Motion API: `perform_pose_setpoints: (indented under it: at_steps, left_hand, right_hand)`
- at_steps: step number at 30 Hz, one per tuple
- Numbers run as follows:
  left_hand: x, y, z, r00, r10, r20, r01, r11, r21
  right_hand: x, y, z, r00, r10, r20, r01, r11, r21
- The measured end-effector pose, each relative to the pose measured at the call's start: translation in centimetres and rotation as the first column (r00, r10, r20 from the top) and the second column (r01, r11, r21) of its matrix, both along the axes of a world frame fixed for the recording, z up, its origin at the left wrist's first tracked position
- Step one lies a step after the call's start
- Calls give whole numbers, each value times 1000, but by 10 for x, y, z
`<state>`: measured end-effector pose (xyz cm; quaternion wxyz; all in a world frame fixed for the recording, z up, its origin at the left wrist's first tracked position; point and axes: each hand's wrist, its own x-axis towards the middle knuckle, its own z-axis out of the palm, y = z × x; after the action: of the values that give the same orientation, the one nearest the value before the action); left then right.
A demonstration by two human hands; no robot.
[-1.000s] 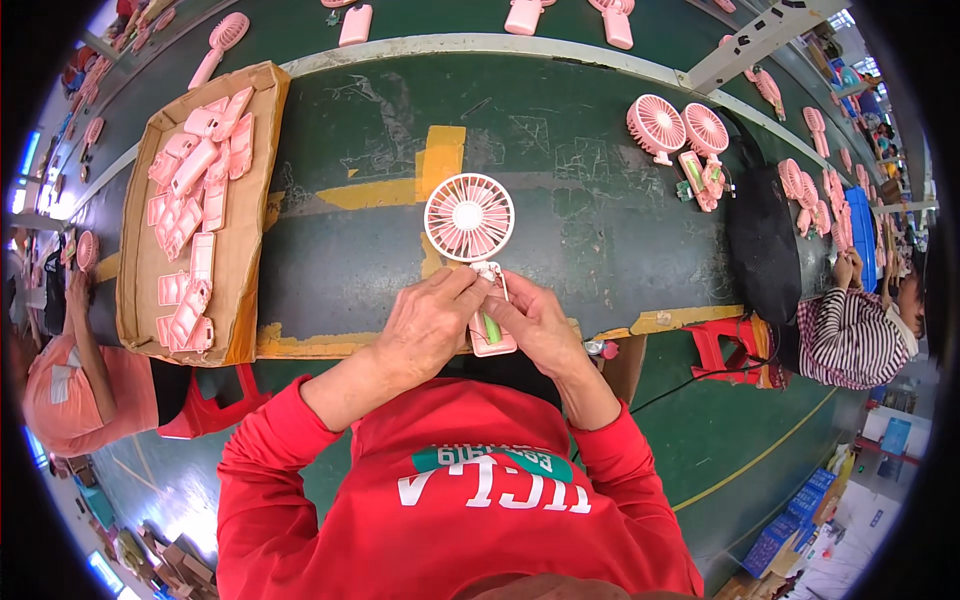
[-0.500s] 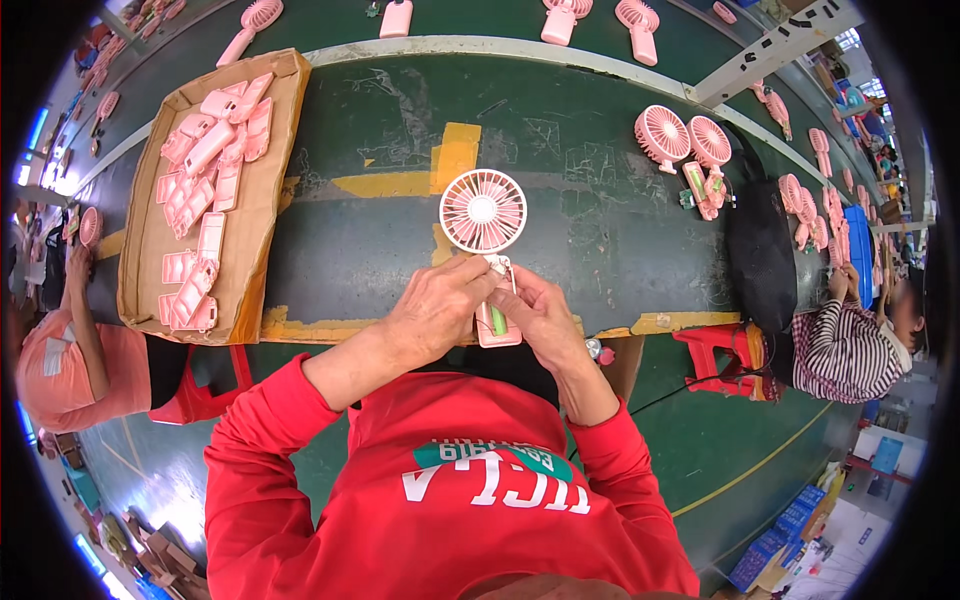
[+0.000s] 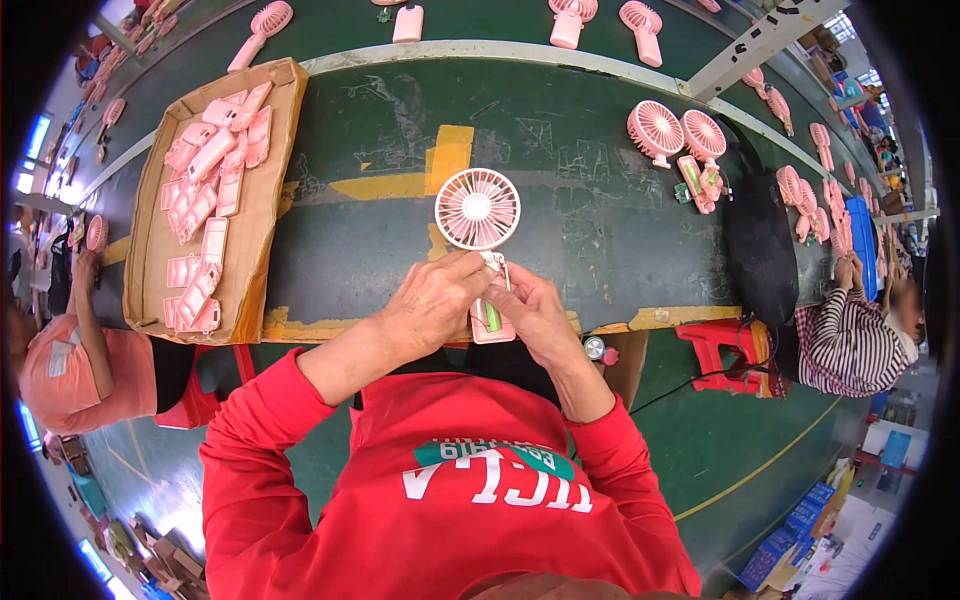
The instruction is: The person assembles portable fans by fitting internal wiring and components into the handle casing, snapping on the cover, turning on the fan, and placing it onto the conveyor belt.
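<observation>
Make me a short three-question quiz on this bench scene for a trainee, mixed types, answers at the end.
1. True or false: the left hand and right hand both touch the handheld fan.
2. What colour is the bright strip showing in its handle? A) blue B) green C) black
3. Fill in: the cardboard tray of pink shells lies to the ____ of the fan.

Key: 1. True; 2. B; 3. left
</observation>
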<state>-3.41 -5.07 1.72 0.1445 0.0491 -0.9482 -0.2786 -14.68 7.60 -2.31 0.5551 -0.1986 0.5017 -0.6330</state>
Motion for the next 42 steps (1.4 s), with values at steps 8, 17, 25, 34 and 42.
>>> perform_pose_setpoints:
  at_steps: [8, 17, 25, 34, 42]
  left_hand:
    - [0, -3, 0, 999, -35, 1, 35, 999, 36]
    - [0, -6, -4, 999, -12, -41, 14, 999, 37]
    - [-2, -5, 0, 1000, -5, -11, 6, 998, 59]
    - [-8, -12, 13, 993, -32, 110, 26, 998, 54]
    - [-18, -10, 10, 991, 21, 133, -12, 997, -72]
  right_hand:
    - [-1, -1, 0, 998, 3, 65, -3, 1000, 3]
    - [-1, -1, 0, 997, 9, 73, -8, 1000, -3]
    - [1, -2, -4, 998, -5, 69, 7, 999, -31]
    - [5, -4, 3, 995, -69, 69, 68, 998, 17]
    - [7, -4, -4, 995, -63, 80, 65, 998, -24]
